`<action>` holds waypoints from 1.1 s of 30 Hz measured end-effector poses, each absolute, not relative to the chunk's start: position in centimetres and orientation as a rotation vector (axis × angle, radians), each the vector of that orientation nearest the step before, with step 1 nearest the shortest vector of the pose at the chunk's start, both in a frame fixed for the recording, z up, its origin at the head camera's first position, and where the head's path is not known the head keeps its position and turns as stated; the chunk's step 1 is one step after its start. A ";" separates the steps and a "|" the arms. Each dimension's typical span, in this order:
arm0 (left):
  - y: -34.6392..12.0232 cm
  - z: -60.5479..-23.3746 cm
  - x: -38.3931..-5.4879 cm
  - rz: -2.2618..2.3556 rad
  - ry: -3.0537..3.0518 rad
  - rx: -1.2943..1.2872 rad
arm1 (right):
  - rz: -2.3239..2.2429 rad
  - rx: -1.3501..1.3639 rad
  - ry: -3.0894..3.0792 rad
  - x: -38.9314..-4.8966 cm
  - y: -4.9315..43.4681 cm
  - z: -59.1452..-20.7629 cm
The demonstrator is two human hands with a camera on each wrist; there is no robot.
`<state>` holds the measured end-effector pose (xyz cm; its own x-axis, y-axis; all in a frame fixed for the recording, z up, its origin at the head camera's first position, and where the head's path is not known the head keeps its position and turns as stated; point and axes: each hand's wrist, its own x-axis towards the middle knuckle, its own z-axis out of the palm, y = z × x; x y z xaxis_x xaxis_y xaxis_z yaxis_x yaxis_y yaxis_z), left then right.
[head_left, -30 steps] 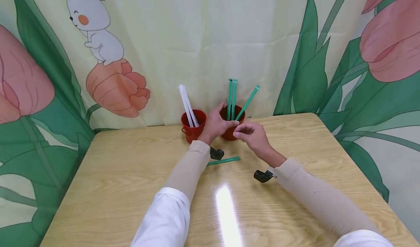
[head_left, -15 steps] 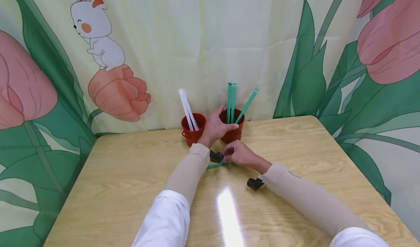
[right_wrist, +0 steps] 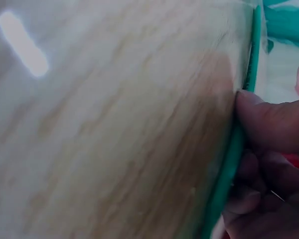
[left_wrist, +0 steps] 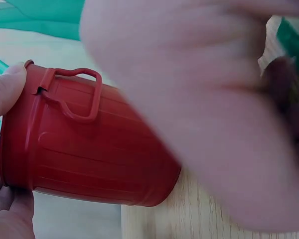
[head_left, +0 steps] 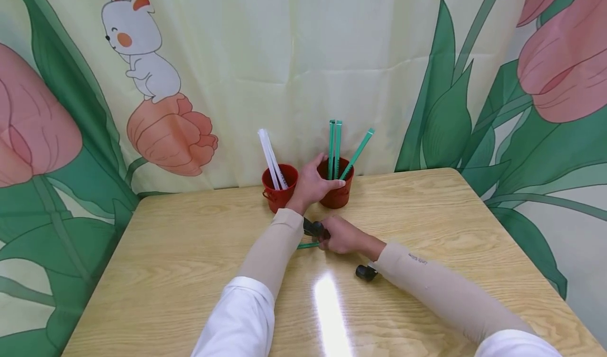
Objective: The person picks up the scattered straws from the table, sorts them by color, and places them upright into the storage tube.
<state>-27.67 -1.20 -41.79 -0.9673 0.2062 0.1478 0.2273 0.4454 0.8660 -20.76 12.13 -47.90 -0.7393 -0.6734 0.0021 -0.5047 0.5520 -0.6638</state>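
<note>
My left hand [head_left: 310, 187] holds the right-hand red bucket [head_left: 339, 199] at its rim, thumb in front. In the left wrist view that bucket [left_wrist: 99, 154] shows its wire-like handle, with thumb and fingers on opposite sides of the rim. Several green-wrapped straws [head_left: 338, 141] stand in it, one leaning right. Just in front of it, my right hand [head_left: 345, 236] pinches a green-wrapped straw [head_left: 308, 245] low over the table. The right wrist view shows thumb and fingers on the straw [right_wrist: 230, 164]. My blurred right hand [left_wrist: 189, 99] covers much of the left wrist view.
Left of my left hand stands another red bucket [head_left: 277, 201] with a few white-wrapped straws [head_left: 269, 154]. Both buckets are near the back edge of the wooden table [head_left: 189, 262], against a printed curtain [head_left: 246, 83]. Black wrist cameras [head_left: 366, 273] jut from both wrists.
My right hand has come down and left from beside the right bucket to the green-wrapped straw on the table and pinched it. My left hand stays on the bucket.
</note>
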 end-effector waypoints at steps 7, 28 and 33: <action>-1.4 -41.7 -27.7 -1.593 -2.671 -0.375 | -0.478 -1.197 2.585 -19.2 11.8 -47.1; -1.3 -41.7 -27.7 -1.615 -2.672 -0.379 | -0.337 -1.479 2.552 -15.8 17.3 -43.5; -1.3 -41.6 -27.6 -1.619 -2.689 -0.362 | -0.644 -1.475 2.483 -16.1 18.6 -41.7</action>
